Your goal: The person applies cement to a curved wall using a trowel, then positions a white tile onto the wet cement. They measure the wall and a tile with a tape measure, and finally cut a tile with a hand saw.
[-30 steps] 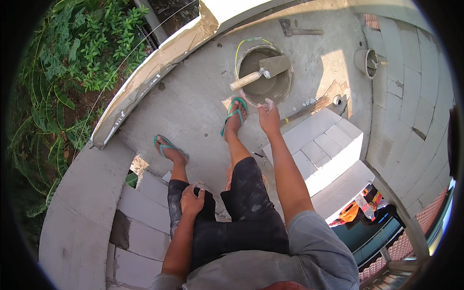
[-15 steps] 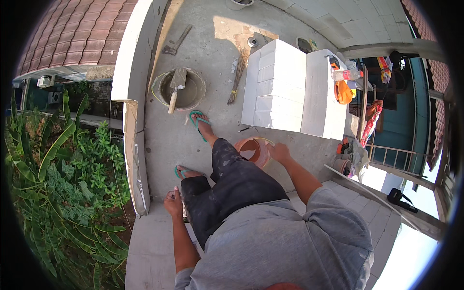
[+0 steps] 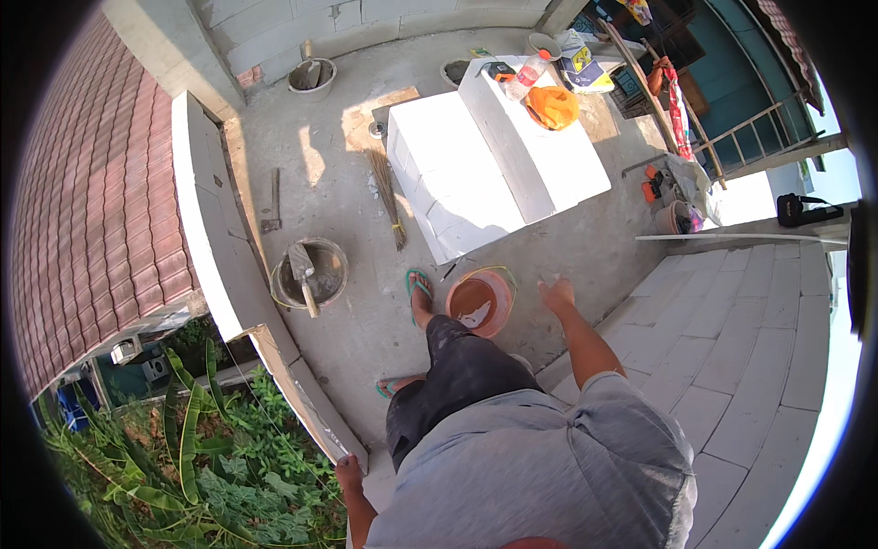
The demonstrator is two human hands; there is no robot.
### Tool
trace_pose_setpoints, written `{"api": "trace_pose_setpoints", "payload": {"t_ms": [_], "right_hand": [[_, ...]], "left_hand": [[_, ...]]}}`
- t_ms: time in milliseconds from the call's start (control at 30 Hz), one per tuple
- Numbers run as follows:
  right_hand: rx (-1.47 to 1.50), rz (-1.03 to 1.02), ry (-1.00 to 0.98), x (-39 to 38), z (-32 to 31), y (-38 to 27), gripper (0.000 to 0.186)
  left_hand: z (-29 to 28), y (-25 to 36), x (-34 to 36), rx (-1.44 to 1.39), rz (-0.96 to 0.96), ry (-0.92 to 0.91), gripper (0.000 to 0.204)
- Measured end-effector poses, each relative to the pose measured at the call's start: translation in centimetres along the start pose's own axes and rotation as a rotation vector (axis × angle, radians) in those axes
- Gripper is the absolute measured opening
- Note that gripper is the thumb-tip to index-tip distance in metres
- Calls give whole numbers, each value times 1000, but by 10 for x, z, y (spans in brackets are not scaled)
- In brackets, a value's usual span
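Note:
My right hand [image 3: 556, 295] hangs over the floor with its fingers loosely apart and nothing in it. Just left of it stands a reddish bucket [image 3: 501, 316] with a yellowish handle and a little water or wet stuff at the bottom. My left hand [image 3: 347, 471] is at the near end of the low white block wall [image 3: 212, 247] and appears to touch its edge; its fingers are too small and partly hidden to read. Farther left, a trowel [image 3: 302, 270] lies across a mortar bucket [image 3: 332, 291].
A stack of white blocks [image 3: 448, 174] stands ahead, carrying an orange cloth or bag [image 3: 551, 108] and a plastic bottle [image 3: 528, 75]. A stick broom [image 3: 386, 197] and a hammer-like tool [image 3: 273, 201] lie on the floor. Plants [image 3: 210, 457] grow beyond the low wall.
My right hand has come away from the reddish bucket's rim and handle. My left hand has moved to the low wall's end. The whole view has turned toward the right.

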State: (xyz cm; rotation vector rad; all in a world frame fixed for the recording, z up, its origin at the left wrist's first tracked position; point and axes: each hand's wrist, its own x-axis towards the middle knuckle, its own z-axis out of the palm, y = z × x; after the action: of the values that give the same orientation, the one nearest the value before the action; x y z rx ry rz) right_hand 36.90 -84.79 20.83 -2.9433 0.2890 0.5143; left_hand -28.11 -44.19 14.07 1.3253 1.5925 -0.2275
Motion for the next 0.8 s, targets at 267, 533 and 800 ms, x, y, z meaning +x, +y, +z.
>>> {"api": "trace_pose_setpoints", "payload": {"t_ms": [267, 533, 800], "right_hand": [[390, -360, 505, 183, -181, -198, 58], [397, -466, 311, 268, -175, -274, 19], [270, -246, 149, 187, -70, -183, 33]], "left_hand": [[-6, 141, 15, 354, 314, -43, 43], [16, 256, 16, 309, 170, -109, 36], [35, 271, 15, 258, 99, -207, 34]]}}
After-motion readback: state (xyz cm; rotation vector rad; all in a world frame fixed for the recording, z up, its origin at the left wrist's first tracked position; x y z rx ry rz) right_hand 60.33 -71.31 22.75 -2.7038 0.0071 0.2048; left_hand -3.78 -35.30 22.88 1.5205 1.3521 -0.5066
